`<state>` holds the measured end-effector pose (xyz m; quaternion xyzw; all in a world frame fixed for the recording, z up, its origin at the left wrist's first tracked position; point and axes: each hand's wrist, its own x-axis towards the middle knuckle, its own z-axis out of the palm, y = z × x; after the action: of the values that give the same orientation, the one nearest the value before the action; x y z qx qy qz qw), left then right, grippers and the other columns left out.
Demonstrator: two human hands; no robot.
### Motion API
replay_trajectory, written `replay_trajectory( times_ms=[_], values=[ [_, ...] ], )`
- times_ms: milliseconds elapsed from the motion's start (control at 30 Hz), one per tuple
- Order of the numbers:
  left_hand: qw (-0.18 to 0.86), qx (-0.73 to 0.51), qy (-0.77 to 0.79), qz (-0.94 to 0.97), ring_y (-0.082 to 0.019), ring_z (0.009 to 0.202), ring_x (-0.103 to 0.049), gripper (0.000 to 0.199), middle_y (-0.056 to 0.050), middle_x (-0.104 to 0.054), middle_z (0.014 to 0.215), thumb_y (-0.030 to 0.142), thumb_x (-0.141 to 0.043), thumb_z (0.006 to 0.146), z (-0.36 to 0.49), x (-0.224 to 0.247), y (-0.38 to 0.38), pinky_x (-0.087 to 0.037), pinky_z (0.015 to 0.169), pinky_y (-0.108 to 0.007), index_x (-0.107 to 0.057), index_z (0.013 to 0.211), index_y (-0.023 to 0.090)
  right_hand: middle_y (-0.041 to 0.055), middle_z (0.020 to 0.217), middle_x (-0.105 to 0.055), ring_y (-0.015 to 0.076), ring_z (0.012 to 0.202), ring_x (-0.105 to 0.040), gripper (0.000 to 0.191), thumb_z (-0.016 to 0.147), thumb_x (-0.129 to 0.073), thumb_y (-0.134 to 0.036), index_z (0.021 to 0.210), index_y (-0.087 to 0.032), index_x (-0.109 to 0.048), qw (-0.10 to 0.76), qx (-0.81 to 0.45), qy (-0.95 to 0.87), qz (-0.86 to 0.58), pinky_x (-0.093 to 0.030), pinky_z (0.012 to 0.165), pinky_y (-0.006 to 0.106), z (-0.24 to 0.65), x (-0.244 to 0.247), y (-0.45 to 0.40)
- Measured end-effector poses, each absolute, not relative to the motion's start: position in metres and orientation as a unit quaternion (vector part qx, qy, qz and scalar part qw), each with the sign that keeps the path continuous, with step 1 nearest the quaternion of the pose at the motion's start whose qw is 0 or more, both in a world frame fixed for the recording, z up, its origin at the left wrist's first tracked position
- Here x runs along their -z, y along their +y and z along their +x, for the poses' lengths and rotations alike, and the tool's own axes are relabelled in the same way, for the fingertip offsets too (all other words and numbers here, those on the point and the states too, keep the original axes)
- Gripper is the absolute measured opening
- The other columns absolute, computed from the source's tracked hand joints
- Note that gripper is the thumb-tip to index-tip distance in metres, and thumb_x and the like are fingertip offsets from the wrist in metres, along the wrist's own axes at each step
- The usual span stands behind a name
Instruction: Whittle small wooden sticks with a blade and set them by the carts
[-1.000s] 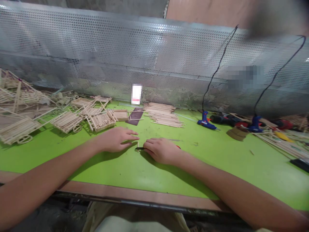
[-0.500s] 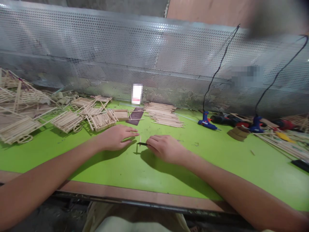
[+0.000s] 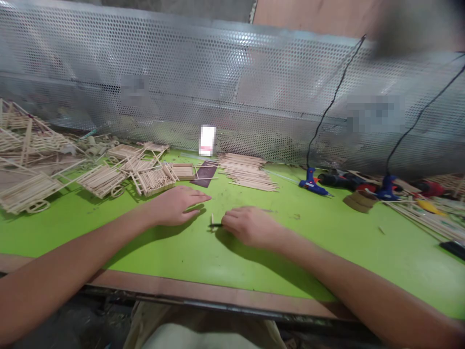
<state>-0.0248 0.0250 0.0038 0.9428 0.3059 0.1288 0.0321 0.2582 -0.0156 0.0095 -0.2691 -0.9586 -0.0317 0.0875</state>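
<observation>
My right hand [image 3: 250,225] is closed around a slim black blade-like tool [image 3: 216,225], whose narrow end points left; most of it is hidden by the fingers. A short pale wooden stick [image 3: 212,219] crosses the tool's end, low over the green tabletop; whether the two touch I cannot tell. To the left, my left hand [image 3: 178,206] is palm down with fingers stretched out and apart, holding nothing. Small wooden cart models [image 3: 154,182] stand just beyond it.
A row of loose wooden sticks [image 3: 247,172] lies beyond my hands, beside a dark flat sheet [image 3: 205,174]. Blue glue guns [image 3: 313,183] with hanging black cords are at right, near a brown tape roll [image 3: 359,200]. A perforated metal screen [image 3: 163,87] closes off the back.
My right hand has moved slightly toward me with the black tool, and the short stick is lower too. My left hand's fingers remain outstretched, nearly in place.
</observation>
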Motion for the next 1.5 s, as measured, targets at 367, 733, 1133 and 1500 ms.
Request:
replay_trajectory(
  times_ms=[367, 733, 1133, 1500],
  values=[
    [0.092, -0.106, 0.211, 0.967, -0.023, 0.128, -0.062, 0.042, -0.004, -0.066, 0.143, 0.03, -0.046, 0.108, -0.006, -0.001, 0.004, -0.046, 0.113, -0.039, -0.058, 0.148, 0.024, 0.0047, 0.086, -0.07, 0.0159, 0.07, -0.057, 0.018, 0.106, -0.052, -0.026, 0.098, -0.017, -0.064, 0.043, 0.013, -0.955, -0.292, -0.036, 0.066, 0.03, 0.257, -0.004, -0.017],
    [0.148, -0.059, 0.248, 0.956, -0.021, 0.137, -0.058, 0.04, -0.002, -0.063, 0.147, 0.026, -0.048, 0.107, -0.009, -0.002, 0.006, -0.041, 0.118, -0.034, -0.064, 0.143, 0.027, 0.0043, 0.084, -0.068, 0.0155, 0.072, -0.058, 0.019, 0.107, -0.051, -0.023, 0.095, -0.018, -0.065, 0.05, 0.022, -0.962, -0.268, -0.037, 0.066, 0.029, 0.252, 0.001, -0.013],
    [0.055, -0.103, 0.297, 0.948, -0.024, 0.132, -0.061, 0.038, -0.004, -0.066, 0.143, 0.036, -0.053, 0.106, -0.016, -0.004, 0.014, -0.028, 0.126, -0.048, -0.066, 0.14, 0.025, 0.0036, 0.087, -0.069, 0.0149, 0.072, -0.058, 0.021, 0.108, -0.05, -0.026, 0.096, -0.018, -0.065, 0.049, 0.024, -0.962, -0.269, -0.036, 0.065, 0.029, 0.249, 0.001, -0.013],
    [0.045, -0.066, 0.341, 0.937, -0.025, 0.133, -0.061, 0.037, -0.003, -0.067, 0.142, 0.037, -0.052, 0.105, -0.027, 0.002, 0.027, -0.023, 0.127, -0.052, -0.068, 0.137, 0.027, 0.0034, 0.088, -0.069, 0.0152, 0.073, -0.058, 0.022, 0.108, -0.048, -0.027, 0.096, -0.018, -0.065, 0.035, 0.036, -0.959, -0.278, -0.033, 0.065, 0.03, 0.247, 0.0, -0.014]
  ],
)
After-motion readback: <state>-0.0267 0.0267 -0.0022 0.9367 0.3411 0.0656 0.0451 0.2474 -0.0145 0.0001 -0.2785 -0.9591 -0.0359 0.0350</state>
